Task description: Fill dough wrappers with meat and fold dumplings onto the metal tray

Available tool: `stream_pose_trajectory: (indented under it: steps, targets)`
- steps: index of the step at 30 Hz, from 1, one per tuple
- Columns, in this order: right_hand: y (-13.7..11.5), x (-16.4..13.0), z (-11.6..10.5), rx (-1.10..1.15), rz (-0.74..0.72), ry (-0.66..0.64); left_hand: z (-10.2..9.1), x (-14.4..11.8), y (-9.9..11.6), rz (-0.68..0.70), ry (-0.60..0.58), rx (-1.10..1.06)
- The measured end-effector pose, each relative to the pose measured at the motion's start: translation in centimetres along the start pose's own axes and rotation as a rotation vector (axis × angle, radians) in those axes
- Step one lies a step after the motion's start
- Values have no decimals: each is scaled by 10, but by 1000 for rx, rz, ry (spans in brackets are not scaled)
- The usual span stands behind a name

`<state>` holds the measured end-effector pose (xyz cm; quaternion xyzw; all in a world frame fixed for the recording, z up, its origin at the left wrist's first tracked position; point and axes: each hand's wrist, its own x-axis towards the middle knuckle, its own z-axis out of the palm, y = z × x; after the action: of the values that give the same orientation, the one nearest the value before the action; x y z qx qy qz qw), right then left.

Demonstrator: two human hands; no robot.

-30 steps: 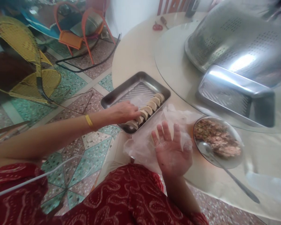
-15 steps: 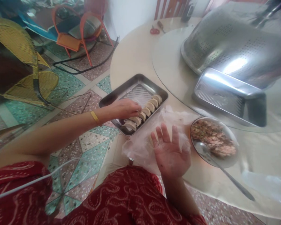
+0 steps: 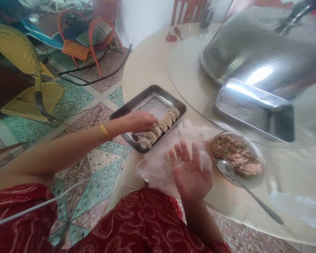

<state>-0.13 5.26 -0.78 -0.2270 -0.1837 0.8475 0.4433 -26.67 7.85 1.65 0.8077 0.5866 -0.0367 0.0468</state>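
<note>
Under the left hand the tray is grey steel with a ribbed floor; the dumplings at its fingertips are pale cream. A gold bangle circles that wrist. The right hand is dusted white, over a cloudy white bag. Just right of it, a silver bowl holds brown-and-green speckled filling. Below both, the dress is red with pale squiggles.

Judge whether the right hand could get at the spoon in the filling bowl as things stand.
Probably yes: the right hand is open and holds nothing, beside the bowl, and the spoon handle lies uncovered toward the person.
</note>
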Motion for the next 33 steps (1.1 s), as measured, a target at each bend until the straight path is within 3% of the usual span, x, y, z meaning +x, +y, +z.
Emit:
stream_pose_trajectory:
  steps: [7, 18, 25, 29, 33]
  targets:
    - [-1, 0, -1, 20, -2, -6, 2, 13, -5, -111, -30, -89]
    - [-1, 0, -4, 10, -6, -1, 24, 22, -14, 51, 106, 58]
    - [-2, 0, -4, -1, -13, 16, 11, 10, -8, 26, 168, -17]
    - [-1, 1, -4, 14, -2, 0, 5, 0, -3, 85, 117, -9]
    - [0, 2, -5, 15, -2, -3, 10, 0, -1, 99, 69, 53]
